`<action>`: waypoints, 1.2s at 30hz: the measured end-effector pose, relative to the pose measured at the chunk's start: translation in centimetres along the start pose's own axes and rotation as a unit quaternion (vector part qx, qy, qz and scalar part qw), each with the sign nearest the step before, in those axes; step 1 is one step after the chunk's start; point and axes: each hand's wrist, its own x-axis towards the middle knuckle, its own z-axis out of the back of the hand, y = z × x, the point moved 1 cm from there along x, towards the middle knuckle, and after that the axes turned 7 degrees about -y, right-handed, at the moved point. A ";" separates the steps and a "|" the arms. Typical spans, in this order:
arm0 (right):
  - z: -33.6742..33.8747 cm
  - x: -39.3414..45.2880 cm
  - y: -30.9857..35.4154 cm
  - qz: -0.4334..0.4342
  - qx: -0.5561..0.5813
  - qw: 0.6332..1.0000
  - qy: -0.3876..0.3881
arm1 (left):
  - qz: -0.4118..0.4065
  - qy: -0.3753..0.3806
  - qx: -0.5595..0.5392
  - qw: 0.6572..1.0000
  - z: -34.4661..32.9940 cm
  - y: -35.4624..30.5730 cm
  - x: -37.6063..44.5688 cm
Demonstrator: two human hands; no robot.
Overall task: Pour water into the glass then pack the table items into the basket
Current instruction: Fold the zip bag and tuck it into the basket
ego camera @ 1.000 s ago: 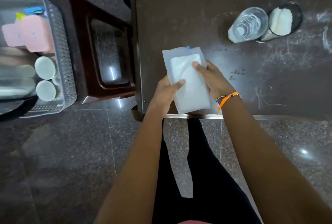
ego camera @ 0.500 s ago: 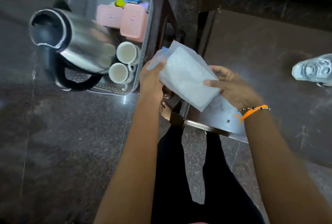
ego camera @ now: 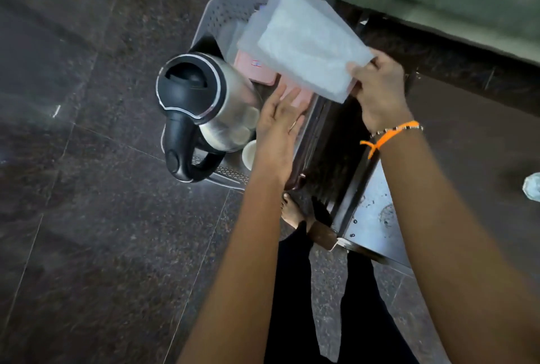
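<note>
Both hands are out over the grey basket (ego camera: 217, 17). Her right hand (ego camera: 380, 90) pinches the near corner of a white plastic packet (ego camera: 304, 42), holding it tilted above the basket's far end, over the pink boxes (ego camera: 263, 71). Her left hand (ego camera: 280, 121) is flat and loose, fingers spread, gripping nothing, just below the packet's lower edge. A steel kettle (ego camera: 204, 106) with a black lid fills the basket's near side, and a white cup (ego camera: 249, 154) peeks out beside it.
</note>
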 end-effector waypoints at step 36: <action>1.1 -1.5 -2.1 0.172 -0.318 0.932 0.027 | -0.105 -0.062 0.352 0.928 -1.9 2.0 0.6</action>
